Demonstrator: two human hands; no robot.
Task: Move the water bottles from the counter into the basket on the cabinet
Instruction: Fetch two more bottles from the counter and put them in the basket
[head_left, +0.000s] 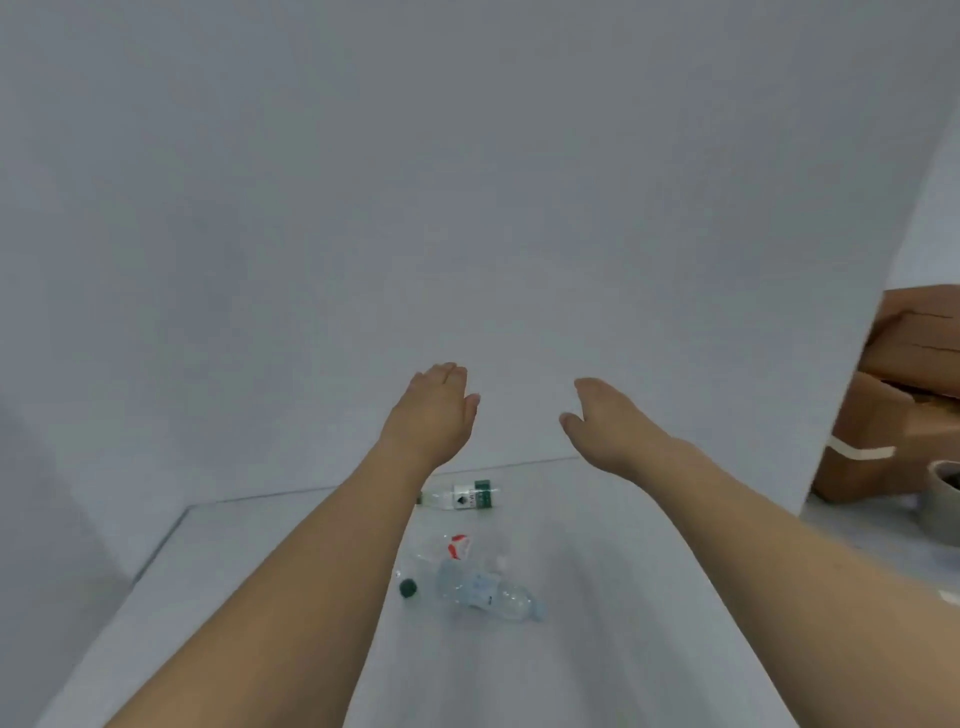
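Three clear plastic bottles lie on their sides on the white counter. A green-labelled bottle lies near the back wall. A crumpled bottle with a red and white label is in the middle. A pale blue-labelled bottle lies nearest me, with a dark green cap to its left. My left hand and my right hand are both stretched out above the bottles, palms down, fingers extended, holding nothing. No basket is in view.
A white wall rises behind the counter, and a second wall closes it off on the left. Brown cardboard boxes are stacked at the right behind a wall edge. A grey round container stands beside them.
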